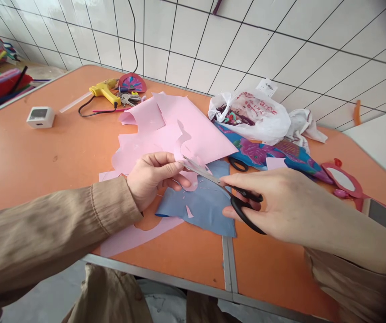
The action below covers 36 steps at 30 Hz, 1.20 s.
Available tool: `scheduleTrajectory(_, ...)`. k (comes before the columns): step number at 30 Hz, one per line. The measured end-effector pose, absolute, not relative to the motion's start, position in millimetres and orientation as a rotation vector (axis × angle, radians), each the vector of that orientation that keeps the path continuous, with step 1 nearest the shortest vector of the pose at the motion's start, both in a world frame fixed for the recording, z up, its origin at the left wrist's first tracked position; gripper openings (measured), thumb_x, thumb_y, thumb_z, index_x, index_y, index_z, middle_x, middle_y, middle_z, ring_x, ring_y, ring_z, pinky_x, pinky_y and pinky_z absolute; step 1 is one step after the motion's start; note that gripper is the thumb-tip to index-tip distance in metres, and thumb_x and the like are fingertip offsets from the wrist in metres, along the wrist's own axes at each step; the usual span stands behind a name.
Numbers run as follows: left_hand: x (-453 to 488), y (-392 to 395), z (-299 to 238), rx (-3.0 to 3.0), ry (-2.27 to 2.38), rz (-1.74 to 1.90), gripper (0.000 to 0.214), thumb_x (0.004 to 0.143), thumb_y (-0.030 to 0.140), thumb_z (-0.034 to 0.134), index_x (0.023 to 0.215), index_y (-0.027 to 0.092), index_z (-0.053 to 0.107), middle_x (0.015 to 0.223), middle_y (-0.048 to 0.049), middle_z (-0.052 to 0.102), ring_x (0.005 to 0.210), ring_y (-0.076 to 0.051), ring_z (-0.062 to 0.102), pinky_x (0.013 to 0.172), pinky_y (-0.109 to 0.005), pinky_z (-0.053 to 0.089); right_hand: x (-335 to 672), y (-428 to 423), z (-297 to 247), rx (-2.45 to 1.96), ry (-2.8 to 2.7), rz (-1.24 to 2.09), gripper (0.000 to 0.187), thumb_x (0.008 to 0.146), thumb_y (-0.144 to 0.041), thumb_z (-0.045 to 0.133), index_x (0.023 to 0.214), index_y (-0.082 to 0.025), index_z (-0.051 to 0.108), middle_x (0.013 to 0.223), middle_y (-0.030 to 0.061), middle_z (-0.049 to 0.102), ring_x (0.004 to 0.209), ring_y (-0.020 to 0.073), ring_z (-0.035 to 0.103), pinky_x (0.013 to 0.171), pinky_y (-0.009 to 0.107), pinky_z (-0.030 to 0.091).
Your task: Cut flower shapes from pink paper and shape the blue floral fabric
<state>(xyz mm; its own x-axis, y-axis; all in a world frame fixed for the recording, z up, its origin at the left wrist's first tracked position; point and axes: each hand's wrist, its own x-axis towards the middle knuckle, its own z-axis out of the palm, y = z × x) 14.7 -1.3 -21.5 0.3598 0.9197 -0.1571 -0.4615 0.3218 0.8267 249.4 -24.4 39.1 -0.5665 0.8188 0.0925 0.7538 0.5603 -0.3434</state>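
My left hand pinches a small cut piece of pink paper between thumb and forefinger; a curled strip of it stands up above the fingertips. My right hand is closed on a pair of black-handled scissors. The blades point left and meet the pink piece at my left fingertips. Below the blades lies a blue sheet with small pink scraps on it. Larger pink sheets are spread just beyond my left hand, and a curved pink offcut lies near the table's front edge.
A yellow glue gun, keys and a small white box are at the back left. A white plastic bag sits on floral cloth by the tiled wall. Another black scissor handle and a pink-framed mirror are rightward.
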Motion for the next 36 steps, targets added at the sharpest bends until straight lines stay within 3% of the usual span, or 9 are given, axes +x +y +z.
scheduleTrajectory(7, 16, -1, -22, 0.812, 0.703, 0.975, 0.021, 0.065, 0.026, 0.089, 0.069, 0.012, 0.073, 0.06, -0.0044, 0.071, 0.055, -0.014, 0.068, 0.05, -0.019, 0.051, 244, -22, 37, -1.321, -2.615, 0.363, 0.006, 0.075, -0.032, 0.074, 0.074, -0.026, 0.071, 0.053, -0.0017, 0.057, 0.044, 0.0143, 0.044, 0.045, 0.029, 0.025)
scheduleTrajectory(14, 17, -3, -21, 0.82, 0.658, 0.907, 0.022, 0.066, 0.029, 0.089, 0.069, 0.012, 0.076, 0.061, -0.0051, 0.072, 0.053, -0.011, 0.066, 0.051, -0.017, 0.052, 237, -22, 39, -1.354, -2.626, 0.404, 0.009, 0.076, -0.032, 0.075, 0.073, -0.025, 0.069, 0.049, -0.004, 0.049, 0.042, 0.0128, 0.038, 0.045, 0.029, 0.026)
scheduleTrajectory(27, 17, -3, -23, 0.806, 0.672, 0.908, 0.015, 0.068, 0.024, 0.087, 0.068, 0.013, 0.076, 0.062, -0.0052, 0.073, 0.053, -0.011, 0.067, 0.051, -0.018, 0.052, 238, -23, 33, -1.354, -2.638, 0.297, 0.015, 0.074, -0.034, 0.078, 0.072, -0.025, 0.066, 0.054, -0.0018, 0.056, 0.047, 0.0149, 0.045, 0.047, 0.029, 0.025)
scheduleTrajectory(36, 17, -3, -22, 0.807, 0.691, 0.92, 0.018, 0.067, 0.024, 0.088, 0.067, 0.012, 0.074, 0.062, -0.0049, 0.073, 0.053, -0.012, 0.067, 0.051, -0.018, 0.052, 233, -21, 36, -1.358, -2.614, 0.466, 0.018, 0.077, -0.032, 0.074, 0.067, -0.024, 0.061, 0.051, -0.0035, 0.05, 0.047, 0.0137, 0.043, 0.05, 0.029, 0.029)
